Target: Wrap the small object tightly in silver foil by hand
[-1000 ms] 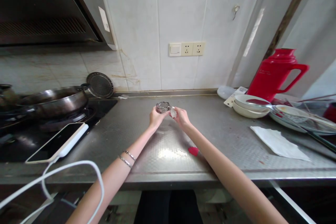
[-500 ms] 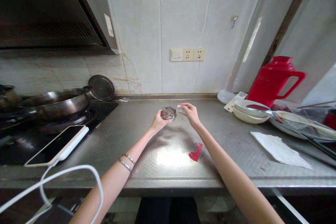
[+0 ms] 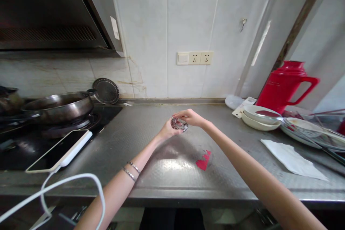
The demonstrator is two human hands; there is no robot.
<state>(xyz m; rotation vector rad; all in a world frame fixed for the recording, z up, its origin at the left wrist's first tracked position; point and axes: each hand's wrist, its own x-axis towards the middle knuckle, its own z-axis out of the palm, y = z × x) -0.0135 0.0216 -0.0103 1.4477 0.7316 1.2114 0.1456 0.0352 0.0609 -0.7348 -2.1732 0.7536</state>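
Observation:
My left hand [image 3: 167, 129] is wrapped around a small clear glass [image 3: 180, 125] with a patterned wall, tilted so that its round mouth shows. My right hand [image 3: 191, 118] is closed, its fingers bent over the rim from the right, with the fingertips at the mouth of the glass. A small white wad, which looks like tissue, showed in these fingers half a second ago; now it is hidden behind them. Both hands are above the steel counter [image 3: 129, 158]. Below and to the right of the glass, a torn red scrap [image 3: 202, 162] lies on the metal.
At left, a phone [image 3: 58, 152] with a white cable [image 3: 78, 176] lies by the stove, where a steel pan [image 3: 64, 109] sits. On the right are a white tissue [image 3: 292, 160], stacked bowls [image 3: 260, 124], plates [image 3: 299, 136] and a red thermos [image 3: 283, 88].
My right hand has moved left from beside the glass to over its rim. The glass has shifted slightly right and down in view. The white wad is out of sight.

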